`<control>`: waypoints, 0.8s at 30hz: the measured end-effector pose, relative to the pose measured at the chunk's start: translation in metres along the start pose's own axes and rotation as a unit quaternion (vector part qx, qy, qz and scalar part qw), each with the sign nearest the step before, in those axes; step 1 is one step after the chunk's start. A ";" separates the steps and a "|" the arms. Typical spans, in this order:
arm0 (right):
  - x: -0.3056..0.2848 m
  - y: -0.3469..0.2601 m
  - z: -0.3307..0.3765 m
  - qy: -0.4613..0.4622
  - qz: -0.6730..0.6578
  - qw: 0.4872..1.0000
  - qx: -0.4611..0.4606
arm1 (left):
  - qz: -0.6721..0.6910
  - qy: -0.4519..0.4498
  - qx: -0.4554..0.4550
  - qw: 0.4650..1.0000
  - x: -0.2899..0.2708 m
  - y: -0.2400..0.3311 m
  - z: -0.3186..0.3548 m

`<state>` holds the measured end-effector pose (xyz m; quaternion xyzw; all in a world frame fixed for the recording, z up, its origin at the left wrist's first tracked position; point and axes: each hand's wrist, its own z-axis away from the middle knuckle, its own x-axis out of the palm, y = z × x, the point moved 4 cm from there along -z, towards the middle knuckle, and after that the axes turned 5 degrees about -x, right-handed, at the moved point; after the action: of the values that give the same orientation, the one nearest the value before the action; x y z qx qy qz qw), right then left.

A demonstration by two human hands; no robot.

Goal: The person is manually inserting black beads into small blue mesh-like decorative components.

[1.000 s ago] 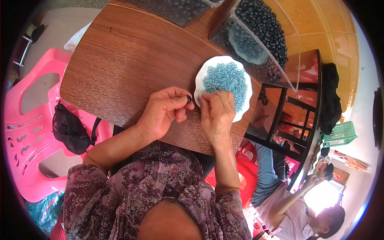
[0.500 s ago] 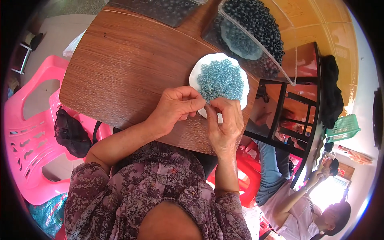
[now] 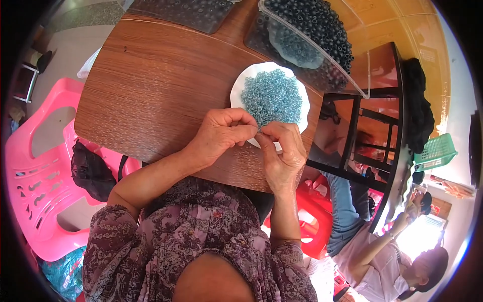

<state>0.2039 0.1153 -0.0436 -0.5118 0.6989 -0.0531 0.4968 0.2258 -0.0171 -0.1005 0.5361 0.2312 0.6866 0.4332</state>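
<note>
A white scalloped plate heaped with small, shiny blue-green ring-like pieces lies near the right side of the wooden table. At its near edge my left hand and my right hand meet almost fingertip to fingertip. Both are closed in a pinch, thumb against forefinger. A tiny bluish piece shows between the two pinches, too small to make out its kind. My right hand covers part of the plate's near rim.
Behind the plate, a clear plastic box holds many black rings and a pale dish. A second box stands at the far edge. Left is a pink chair with a black bag; right, a seated person and a black-framed table.
My view has shifted slightly, so the plate and boxes appear a little further left and up. My hands stay together in the same pinch, with hardly any movement of the fingers.
</note>
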 end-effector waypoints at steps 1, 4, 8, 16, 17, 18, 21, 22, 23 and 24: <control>0.000 0.002 0.001 0.000 -0.032 0.999 0.019 | 0.014 -0.004 -0.012 1.000 0.001 -0.001 0.000; 0.001 0.009 0.007 -0.003 -0.101 0.992 0.077 | 0.013 -0.007 -0.016 1.000 0.001 0.000 -0.001; 0.005 0.016 0.012 0.020 -0.166 0.971 0.172 | -0.019 0.003 0.001 1.000 0.003 0.001 -0.002; 0.012 0.019 0.018 0.043 -0.242 0.937 0.249 | 0.010 0.012 -0.044 0.999 0.000 -0.002 -0.003; 0.013 0.019 0.018 0.040 -0.245 0.938 0.240 | 0.009 0.013 -0.044 0.999 -0.001 -0.002 -0.004; 0.013 0.020 0.017 0.040 -0.246 0.938 0.240 | 0.016 0.015 -0.049 0.999 -0.001 -0.002 -0.004; 0.010 0.015 0.010 0.043 -0.206 0.966 0.147 | 0.034 0.021 -0.069 0.997 -0.001 -0.001 -0.005; 0.009 0.014 0.009 0.043 -0.201 0.967 0.152 | 0.044 0.023 -0.083 0.995 -0.001 -0.001 -0.005; 0.009 0.014 0.008 0.042 -0.197 0.967 0.157 | 0.044 0.023 -0.083 0.995 -0.001 0.000 -0.006; 0.008 0.014 0.008 0.042 -0.196 0.967 0.157 | 0.046 0.021 -0.095 0.994 0.000 0.000 -0.007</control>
<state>0.2010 0.1187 -0.0610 -0.5515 0.5879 -0.2807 0.5209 0.2194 -0.0162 -0.1033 0.4884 0.1493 0.7356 0.4451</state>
